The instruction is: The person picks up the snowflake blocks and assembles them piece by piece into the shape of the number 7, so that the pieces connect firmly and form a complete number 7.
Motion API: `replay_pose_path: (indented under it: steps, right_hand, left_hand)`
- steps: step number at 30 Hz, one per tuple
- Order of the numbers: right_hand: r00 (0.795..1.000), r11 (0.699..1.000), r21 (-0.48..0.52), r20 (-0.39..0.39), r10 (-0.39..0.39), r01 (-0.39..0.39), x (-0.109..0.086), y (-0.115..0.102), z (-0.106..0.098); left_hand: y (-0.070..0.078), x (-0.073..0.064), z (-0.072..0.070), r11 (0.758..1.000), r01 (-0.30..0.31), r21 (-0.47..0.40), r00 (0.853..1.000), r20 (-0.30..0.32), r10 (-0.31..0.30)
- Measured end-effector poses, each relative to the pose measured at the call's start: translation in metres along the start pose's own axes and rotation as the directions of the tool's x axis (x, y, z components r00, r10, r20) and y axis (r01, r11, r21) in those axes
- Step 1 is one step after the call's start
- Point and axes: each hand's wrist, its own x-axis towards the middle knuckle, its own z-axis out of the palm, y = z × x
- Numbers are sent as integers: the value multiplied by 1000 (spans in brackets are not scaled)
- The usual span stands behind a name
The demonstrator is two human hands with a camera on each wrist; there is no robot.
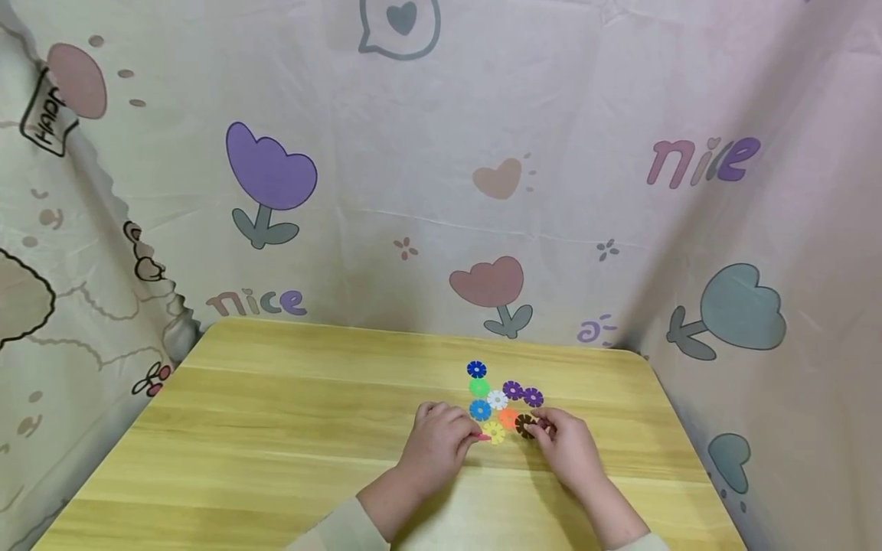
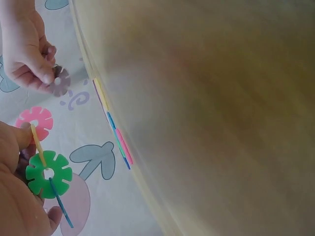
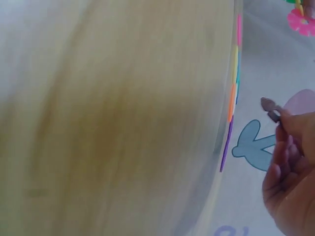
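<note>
My left hand [image 1: 439,444] pinches a small chain of notched plastic snowflake discs. In the left wrist view the chain shows a pink disc [image 2: 40,118], a yellow disc [image 2: 37,140] seen edge-on, a green disc [image 2: 60,169] and a blue disc [image 2: 64,210], slotted crosswise together. In the head view its green and blue parts are hidden by the hand. Between thumb and fingertips, my right hand [image 1: 570,450] grips a dark brown disc [image 1: 525,426], held a short way right of the chain.
On the wood-grain table [image 1: 276,413], beyond my hands, lie loose discs: dark blue [image 1: 476,370], light green [image 1: 478,387], white [image 1: 498,399], blue [image 1: 480,410], orange [image 1: 508,418], and two purple discs [image 1: 513,390]. A printed curtain [image 1: 386,153] hangs behind the table and along both sides.
</note>
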Motion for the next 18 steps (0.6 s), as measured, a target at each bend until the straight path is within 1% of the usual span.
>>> replay_pose_path:
  steps: [3,6,10,13,16,18]
  right_hand:
    - [1000,998,68,-3,-13,13,-2,-3,0]
    - [1000,986,166,6,0,-1,-3,-5,2]
    - [999,954,297,33,35,-43,-5,-9,3]
    - [997,925,372,59,54,-72,-8,-12,4]
    - [995,901,425,78,57,-85,-10,-16,4]
    - [994,890,446,89,58,-92,-11,-19,4]
  left_hand:
    - [1,1,-1,1000,21,-11,1000,14,-20]
    - [2,1,0,1000,27,-13,1000,4,-27]
    - [2,1,1,1000,23,-2,1000,-13,-23]
    - [2,1,1,1000,26,7,1000,-6,-26]
    - [2,1,0,1000,27,5,1000,-4,-27]
    - [3,1,-1,1000,24,3,1000,-10,-24]
